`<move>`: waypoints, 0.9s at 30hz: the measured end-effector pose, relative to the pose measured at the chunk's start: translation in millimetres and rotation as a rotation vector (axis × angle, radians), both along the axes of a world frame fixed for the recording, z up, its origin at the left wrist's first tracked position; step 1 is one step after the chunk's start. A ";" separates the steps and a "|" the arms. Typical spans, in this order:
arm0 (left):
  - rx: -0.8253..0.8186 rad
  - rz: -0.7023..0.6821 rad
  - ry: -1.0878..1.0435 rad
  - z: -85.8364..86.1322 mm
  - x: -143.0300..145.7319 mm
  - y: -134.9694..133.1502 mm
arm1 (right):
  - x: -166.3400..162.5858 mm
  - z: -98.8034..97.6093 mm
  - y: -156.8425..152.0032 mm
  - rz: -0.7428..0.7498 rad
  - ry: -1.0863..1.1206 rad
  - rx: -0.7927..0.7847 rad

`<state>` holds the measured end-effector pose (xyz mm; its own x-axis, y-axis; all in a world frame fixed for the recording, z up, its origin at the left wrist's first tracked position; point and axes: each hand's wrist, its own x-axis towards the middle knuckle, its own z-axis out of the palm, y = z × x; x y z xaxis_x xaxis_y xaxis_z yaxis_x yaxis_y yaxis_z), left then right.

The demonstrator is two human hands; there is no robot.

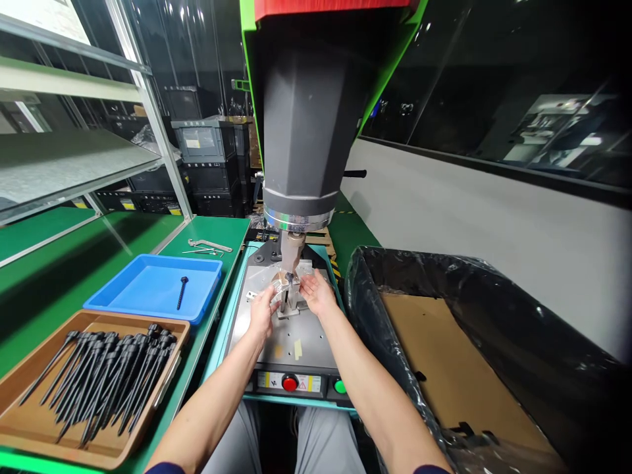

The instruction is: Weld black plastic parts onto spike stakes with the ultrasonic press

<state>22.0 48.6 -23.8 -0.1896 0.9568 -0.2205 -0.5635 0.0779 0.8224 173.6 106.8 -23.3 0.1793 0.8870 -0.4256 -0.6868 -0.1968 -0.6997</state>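
In the head view, a press-like machine head (pixel 306 131) comes down to a pale tool tip (pixel 292 249) over a small metal fixture (pixel 289 306). A small dark piece (pixel 289 278) sits at the fixture's top, just under the tip. Clear plastic-like material surrounds this spot; its shape is hard to make out. My left hand (pixel 263 311) is at the fixture's left side, thumb and forefinger apart, nothing plainly between them. On the right, my right hand (pixel 316 293) is open, palm turned inward, fingers close to the fixture. Whether the fingertips touch it cannot be seen.
A brown tray (pixel 14 431) of several black long-stemmed parts (pixel 111 375) stands left, beside a blue tray (pixel 148 280) with one such part. A wrench (pixel 210 245) lies behind. Red (pixel 289 382) and green (pixel 340 386) buttons face me. At right is a plastic-lined bin (pixel 365 296).
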 end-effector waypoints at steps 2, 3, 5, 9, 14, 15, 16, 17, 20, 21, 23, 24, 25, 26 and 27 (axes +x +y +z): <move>-0.018 -0.020 -0.006 -2.2 0.6 -8.8 | -0.3 3.8 -2.0 0.011 0.020 -0.010; -0.032 -0.035 -0.011 -4.0 0.9 -15.6 | -0.3 5.5 -2.6 0.013 0.028 -0.015; -0.084 -0.077 -0.018 -7.8 0.2 -34.0 | 0.5 8.4 -2.8 0.012 0.041 -0.027; -0.079 -0.155 0.259 -4.4 -11.2 -75.1 | 4.9 11.2 0.4 0.009 0.059 -0.068; 0.643 0.100 1.103 28.1 -28.5 -58.3 | 10.1 10.1 8.0 0.027 0.069 -0.127; 0.733 0.129 1.230 33.1 -28.7 -45.0 | 10.5 9.5 9.7 0.030 0.068 -0.139; 0.809 0.120 1.349 36.2 -27.7 -31.3 | 10.6 8.6 11.3 0.032 0.065 -0.150; 0.860 0.105 1.460 37.6 -26.0 -18.4 | 10.5 7.4 12.7 0.034 0.062 -0.159; 0.940 -0.032 1.710 34.7 -19.3 6.1 | 9.6 2.1 15.9 0.031 0.054 -0.166; 0.946 -0.079 1.758 32.9 -17.6 9.1 | 9.3 0.1 16.9 0.030 0.053 -0.164; 0.933 -0.141 1.807 29.6 -15.8 10.0 | 9.4 -2.3 19.7 0.028 0.049 -0.162; 0.922 -0.155 1.816 28.3 -15.6 9.2 | 10.1 -1.9 22.0 0.025 0.047 -0.159; 0.913 -0.161 1.821 27.1 -15.8 8.3 | 11.2 -0.1 24.9 0.018 0.044 -0.150; 0.906 -0.164 1.825 26.0 -16.1 7.7 | 13.0 3.3 28.4 0.004 0.041 -0.133; 0.901 -0.164 1.829 24.9 -16.4 7.5 | 15.4 7.8 32.2 -0.016 0.039 -0.101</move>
